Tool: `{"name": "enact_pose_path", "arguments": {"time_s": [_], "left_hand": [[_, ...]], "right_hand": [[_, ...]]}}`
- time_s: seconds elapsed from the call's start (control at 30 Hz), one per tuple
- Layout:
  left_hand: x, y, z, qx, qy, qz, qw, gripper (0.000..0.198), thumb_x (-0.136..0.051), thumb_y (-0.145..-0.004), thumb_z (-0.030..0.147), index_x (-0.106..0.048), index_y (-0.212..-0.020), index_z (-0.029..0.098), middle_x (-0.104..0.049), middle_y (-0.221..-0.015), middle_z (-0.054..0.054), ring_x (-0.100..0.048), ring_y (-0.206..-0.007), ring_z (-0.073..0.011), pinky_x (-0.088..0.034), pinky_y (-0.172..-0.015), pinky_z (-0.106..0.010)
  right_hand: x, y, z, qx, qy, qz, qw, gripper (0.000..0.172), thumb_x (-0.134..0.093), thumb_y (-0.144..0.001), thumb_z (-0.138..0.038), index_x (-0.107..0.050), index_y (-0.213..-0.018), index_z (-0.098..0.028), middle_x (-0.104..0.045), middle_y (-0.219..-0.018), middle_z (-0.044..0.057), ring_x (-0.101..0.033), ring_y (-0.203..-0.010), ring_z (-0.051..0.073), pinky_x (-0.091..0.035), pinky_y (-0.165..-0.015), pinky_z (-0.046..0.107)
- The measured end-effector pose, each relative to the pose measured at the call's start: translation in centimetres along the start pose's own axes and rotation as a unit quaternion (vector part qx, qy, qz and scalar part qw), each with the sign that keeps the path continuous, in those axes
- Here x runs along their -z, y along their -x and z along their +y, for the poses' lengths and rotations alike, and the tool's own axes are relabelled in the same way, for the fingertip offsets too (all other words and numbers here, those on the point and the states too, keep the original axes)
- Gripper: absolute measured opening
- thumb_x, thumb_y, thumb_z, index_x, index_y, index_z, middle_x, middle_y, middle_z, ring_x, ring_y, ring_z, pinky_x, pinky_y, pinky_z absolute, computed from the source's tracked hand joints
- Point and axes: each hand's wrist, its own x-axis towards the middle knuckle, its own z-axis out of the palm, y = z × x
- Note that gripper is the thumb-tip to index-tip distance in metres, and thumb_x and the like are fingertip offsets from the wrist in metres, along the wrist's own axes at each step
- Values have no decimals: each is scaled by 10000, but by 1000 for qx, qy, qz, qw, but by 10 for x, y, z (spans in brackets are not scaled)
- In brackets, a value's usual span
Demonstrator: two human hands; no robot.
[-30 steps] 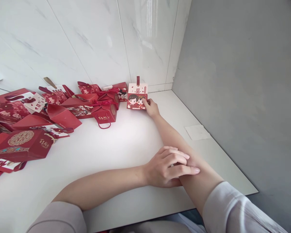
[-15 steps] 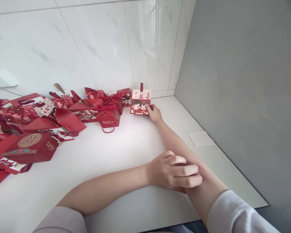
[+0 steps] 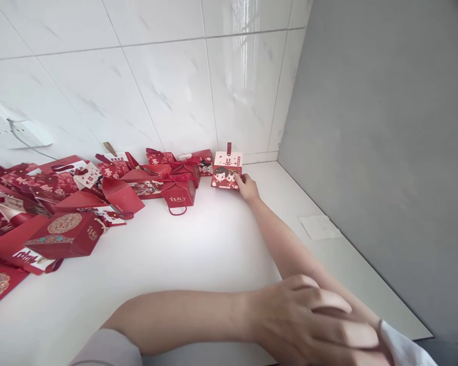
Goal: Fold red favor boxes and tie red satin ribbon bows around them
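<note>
At the far side of the white table, my right hand (image 3: 249,188) grips the right edge of a small red and pink gift box (image 3: 223,178) between thumb and fingers. The box stands upright, with a cartoon couple on its front and a dark red ribbon loop on top. My left hand (image 3: 313,320) lies across my right forearm, close to the light sleeve cuff (image 3: 400,345), its fingers bent around the arm. Left of the held box sits a red box with a cord handle and bow (image 3: 178,195).
Several red gift boxes (image 3: 66,234) are heaped along the left of the white table (image 3: 191,249). A white tiled wall (image 3: 168,86) rises behind, with a socket and cable (image 3: 23,133) at left. A grey panel (image 3: 377,127) borders the right; a pale paper square (image 3: 319,227) lies near it.
My left hand has slid down along my right forearm toward the sleeve cuff. My right hand stays on the gift box. The view has shifted slightly, showing more wall.
</note>
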Motion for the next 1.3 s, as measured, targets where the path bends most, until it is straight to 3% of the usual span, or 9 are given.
{"name": "enact_pose_path", "arguments": {"time_s": [0.23, 0.37, 0.47, 0.57, 0.67, 0.8, 0.93, 1.1, 1.3], "left_hand": [[-5, 48, -62, 175, -8, -46, 983, 518, -453, -874, 608, -590, -1240, 268, -622, -1269, -35, -556, -1083, -209, -412, -901, -359], [14, 105, -109, 465, -77, 2, 882, 708, -578, -834, 547, -421, -1402, 155, -437, -1438, -183, -394, -1342, -320, -332, -1075, -457], [22, 140, -132, 576, -32, 60, 815, 968, -642, -783, 561, -163, -1520, 155, -246, -1555, -198, -238, -1444, -340, -245, -1154, -502], [16, 160, -144, 630, 58, 96, 769, 1032, -704, -738, 530, -135, -1531, 195, -281, -1551, -172, -314, -1419, -326, -300, -1145, -474], [7, 169, -148, 686, 98, 138, 708, 918, -741, -713, 472, -322, -1480, 193, -413, -1485, -148, -446, -1334, -317, -350, -1122, -438], [8, 175, -151, 721, 131, 193, 653, 453, -638, -804, 457, -647, -1181, 207, -686, -1151, -81, -612, -1117, -295, -437, -1029, -415], [13, 183, -157, 741, 153, 237, 609, 413, -548, -836, 518, -673, -1030, 176, -725, -926, -66, -668, -889, -251, -537, -813, -362], [18, 187, -160, 758, 229, 263, 551, 509, -491, -833, 584, -626, -1036, 137, -676, -668, -43, -594, -509, -155, -491, -507, -275], [23, 181, -149, 759, 314, 211, 530, 518, -598, -791, 562, -656, -1065, 126, -634, -546, -23, -546, -398, -131, -423, -415, -234]], "right_hand": [[7, 10, -8, 7, -19, -32, 999, 560, -438, -825, -705, -597, -1006, -199, -700, -1034, 104, -627, -913, 243, -455, -803, 345], [25, 35, -12, 40, -52, -119, 991, 557, -386, -862, -693, -644, -922, -202, -721, -885, 62, -642, -811, 206, -483, -782, 328], [41, 55, -9, 55, -75, -180, 979, 623, -274, -910, -675, -669, -902, -193, -693, -717, 48, -619, -647, 180, -504, -700, 325], [49, 64, -6, 69, -87, -174, 978, 510, -404, -889, -647, -632, -1050, -222, -703, -995, 68, -637, -817, 192, -504, -799, 352], [44, 65, -8, 80, -97, -168, 978, 518, -578, -815, -604, -570, -1204, -263, -571, -1333, 78, -573, -1118, 233, -454, -956, 401], [34, 70, -16, 81, -126, -215, 965, 496, -655, -768, -580, -635, -1128, -239, -714, -1015, 69, -661, -916, 227, -513, -853, 386], [32, 75, -20, 61, -157, -154, 974, 477, -413, -891, -641, -615, -922, -210, -618, -627, 5, -576, -560, 162, -499, -604, 310], [38, 67, -11, 22, -162, -49, 985, 409, -443, -881, -625, -534, -959, -234, -619, -808, -2, -538, -587, 122, -474, -635, 280], [31, 62, -4, 1, -182, -134, 974, 496, -499, -855, -605, -520, -1188, -239, -624, -1231, 81, -667, -930, 193, -514, -869, 360]]}}
